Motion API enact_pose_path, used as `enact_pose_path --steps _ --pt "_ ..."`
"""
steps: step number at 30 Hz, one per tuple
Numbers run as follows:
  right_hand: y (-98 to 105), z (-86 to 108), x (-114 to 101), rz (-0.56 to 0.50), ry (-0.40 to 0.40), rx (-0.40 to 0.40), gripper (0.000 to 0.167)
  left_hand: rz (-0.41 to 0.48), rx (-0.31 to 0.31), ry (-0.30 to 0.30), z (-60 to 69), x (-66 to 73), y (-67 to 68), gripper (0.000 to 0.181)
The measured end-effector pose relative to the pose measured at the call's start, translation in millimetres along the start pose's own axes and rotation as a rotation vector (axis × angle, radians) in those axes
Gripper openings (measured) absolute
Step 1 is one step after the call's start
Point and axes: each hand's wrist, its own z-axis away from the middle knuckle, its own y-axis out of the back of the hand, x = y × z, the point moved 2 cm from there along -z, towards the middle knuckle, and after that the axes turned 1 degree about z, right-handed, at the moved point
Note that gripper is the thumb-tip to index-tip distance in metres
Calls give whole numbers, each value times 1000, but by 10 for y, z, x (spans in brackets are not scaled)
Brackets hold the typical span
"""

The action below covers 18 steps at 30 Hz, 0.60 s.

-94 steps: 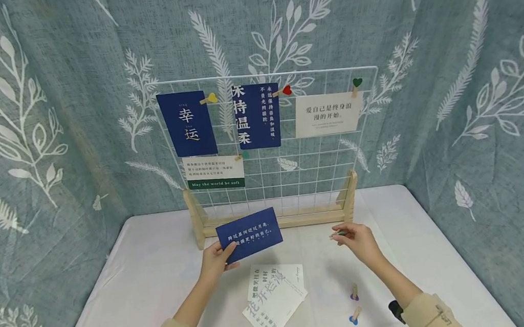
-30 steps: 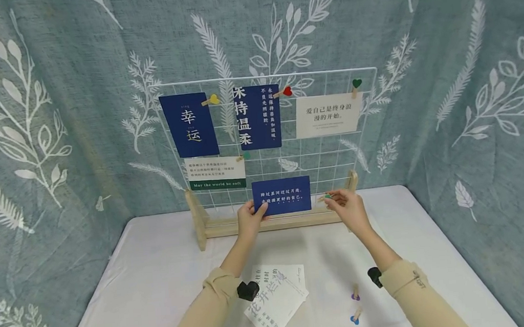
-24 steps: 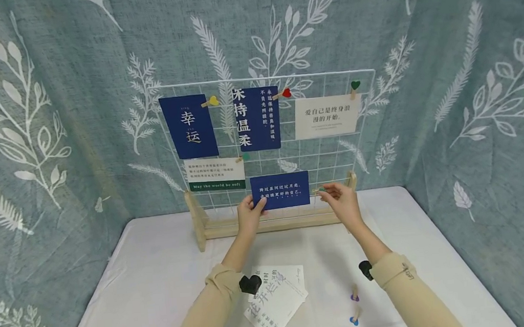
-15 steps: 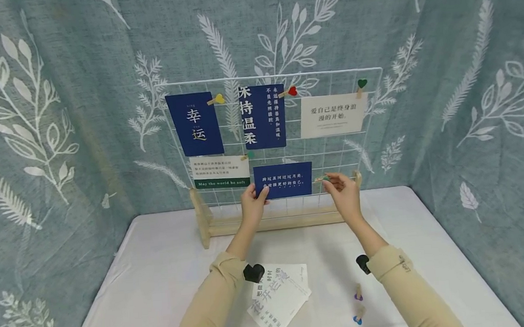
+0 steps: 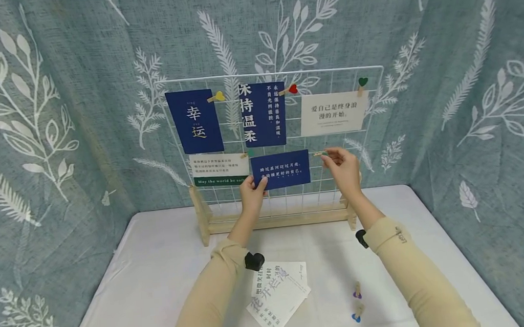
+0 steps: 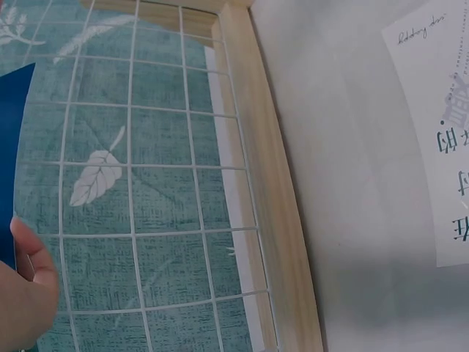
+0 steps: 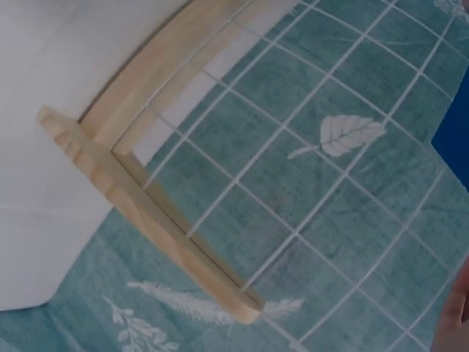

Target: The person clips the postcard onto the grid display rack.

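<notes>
My left hand [image 5: 252, 195] pinches the lower left corner of a blue card [image 5: 285, 171] with white writing. The card stands in front of the white wire grid [image 5: 293, 202], below the middle blue card [image 5: 262, 114]. In the left wrist view, only the edge of the held blue card [image 6: 9, 147] and part of the hand [image 6: 29, 293] show. Just right of the card, my right hand [image 5: 344, 170] pinches a small wooden clothespin [image 5: 318, 153] with a green end. The clothespin is apart from the card; the right wrist view does not show it.
Clipped on the grid hang a blue card [image 5: 195, 122], a white card [image 5: 332, 114] and a white-and-green card [image 5: 218, 168]. White cards [image 5: 279, 295] lie on the table [image 5: 152, 295], with purple [image 5: 357, 290] and blue [image 5: 358, 313] clothespins to their right. A wooden base [image 5: 276, 221] carries the grid.
Both hands have risen from over the table to the grid, carrying the blue card and the clothespin. The card is now higher, and its left edge overlaps the white-and-green card in view.
</notes>
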Motion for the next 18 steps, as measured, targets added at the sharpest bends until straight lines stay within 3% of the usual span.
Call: enact_pose_path --steps 4,18 --pt "-34 -153 115 6 -17 9 25 0 16 19 -34 -5 -28 23" --pt "-111 -337 22 118 -27 22 22 22 55 5 -141 -2 -115 22"
